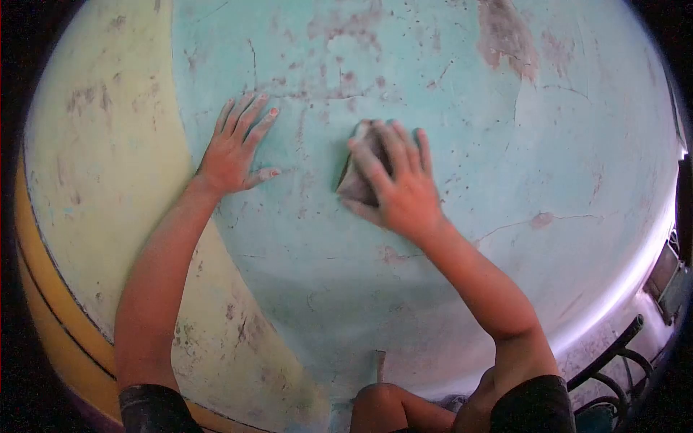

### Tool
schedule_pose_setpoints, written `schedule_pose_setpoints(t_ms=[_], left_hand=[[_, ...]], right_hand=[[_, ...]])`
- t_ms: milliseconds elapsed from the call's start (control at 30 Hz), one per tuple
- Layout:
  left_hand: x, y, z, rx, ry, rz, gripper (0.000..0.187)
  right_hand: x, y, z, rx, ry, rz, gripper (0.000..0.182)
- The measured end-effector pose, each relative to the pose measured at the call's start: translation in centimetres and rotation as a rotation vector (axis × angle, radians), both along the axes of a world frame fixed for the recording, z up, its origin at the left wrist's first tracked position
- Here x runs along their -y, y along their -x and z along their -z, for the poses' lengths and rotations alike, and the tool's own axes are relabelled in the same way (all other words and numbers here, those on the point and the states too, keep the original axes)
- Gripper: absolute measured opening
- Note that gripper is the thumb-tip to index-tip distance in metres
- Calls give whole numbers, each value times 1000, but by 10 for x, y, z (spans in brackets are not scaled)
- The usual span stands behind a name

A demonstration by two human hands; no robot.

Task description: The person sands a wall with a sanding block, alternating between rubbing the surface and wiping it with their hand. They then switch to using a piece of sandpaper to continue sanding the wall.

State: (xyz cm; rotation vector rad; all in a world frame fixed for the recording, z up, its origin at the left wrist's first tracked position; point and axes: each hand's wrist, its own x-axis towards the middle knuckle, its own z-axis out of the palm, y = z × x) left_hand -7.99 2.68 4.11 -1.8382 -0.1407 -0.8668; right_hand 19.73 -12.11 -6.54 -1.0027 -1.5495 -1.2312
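Observation:
My right hand (397, 180) presses a small dark, worn abrasive pad (356, 177) flat against a turquoise wall (462, 115), fingers spread over it. Only the pad's left edge and top corner show from under the fingers. My left hand (234, 148) lies flat and open on the same wall, a hand's width to the left of the pad, fingers pointing up and holding nothing. Both forearms reach up from the bottom of the view.
The wall is cracked and has brownish patches where paint has worn off (509, 40). A pale yellow painted section (94, 166) adjoins it on the left, edged by an orange band (43, 289). Dark metal bars (613, 361) show at lower right. A knee (382, 408) sits at bottom centre.

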Motion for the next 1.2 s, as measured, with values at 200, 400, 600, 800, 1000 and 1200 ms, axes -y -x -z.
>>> schedule_pose_setpoints(t_ms=[200, 400, 600, 800, 1000, 1200], left_hand=[[-2, -3, 1, -2, -28, 12, 90], [-5, -1, 3, 14, -14, 35, 90], [-5, -1, -4, 28, -36, 76, 90], [-5, -5, 5, 56, -16, 90, 89], [-4, -2, 2, 53, 15, 56, 88], [-6, -6, 4, 33, -16, 97, 88]], right_hand=[[-14, 5, 15, 303, 110, 6, 78], [-22, 4, -7, -7, -74, 41, 76], [-5, -25, -32, 48, -50, 40, 79], [-10, -4, 6, 356, 112, 124, 73], [10, -35, -37, -137, -204, 129, 87], [11, -20, 20, 315, 126, 62, 81]])
